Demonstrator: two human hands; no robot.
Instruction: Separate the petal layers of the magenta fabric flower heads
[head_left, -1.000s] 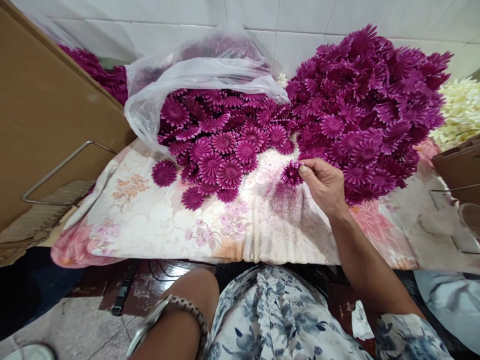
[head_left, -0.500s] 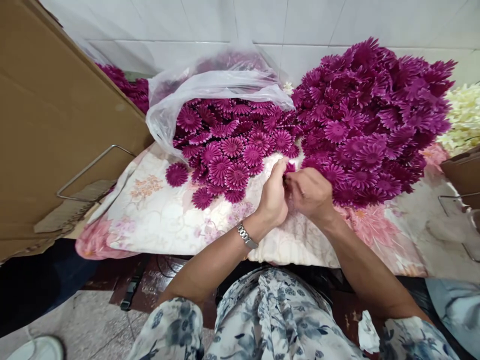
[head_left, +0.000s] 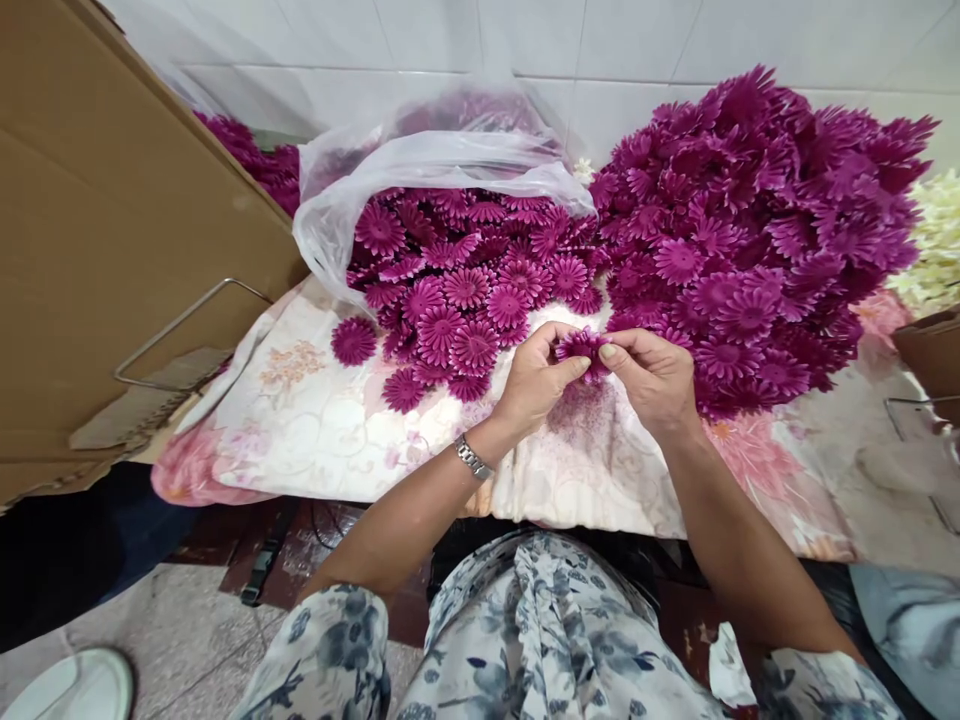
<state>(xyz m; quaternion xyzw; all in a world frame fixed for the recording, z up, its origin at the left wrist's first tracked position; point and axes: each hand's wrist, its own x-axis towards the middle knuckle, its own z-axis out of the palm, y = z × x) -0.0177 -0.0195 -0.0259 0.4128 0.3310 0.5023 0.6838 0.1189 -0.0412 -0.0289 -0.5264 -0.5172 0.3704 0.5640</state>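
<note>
Between my two hands is a purple artificial flower (head_left: 582, 346), its petals facing up. My left hand (head_left: 534, 375) pinches its left side with thumb and fingers, and a metal watch circles that wrist. On the flower's right edge, my right hand (head_left: 656, 375) pinches with thumb and forefinger. Just beyond my hands, loose purple flower heads (head_left: 457, 320) spill from a clear plastic bag (head_left: 450, 165). A tall heap of purple flowers (head_left: 750, 260) rises to the right of my right hand. One single flower head (head_left: 354, 341) lies apart on the left.
A floral cloth (head_left: 322, 440) covers the table. At the left stands a large cardboard box (head_left: 135, 250) with a bent wire (head_left: 180, 320) near it. Pale yellow flowers (head_left: 937, 240) and another box (head_left: 934, 355) are at the right. A white tiled wall (head_left: 637, 40) closes off the back.
My hands were close together, mostly hiding the flower. Now they are farther apart, and the flower shows between my fingertips. My right hand has shifted right, my left slightly left.
</note>
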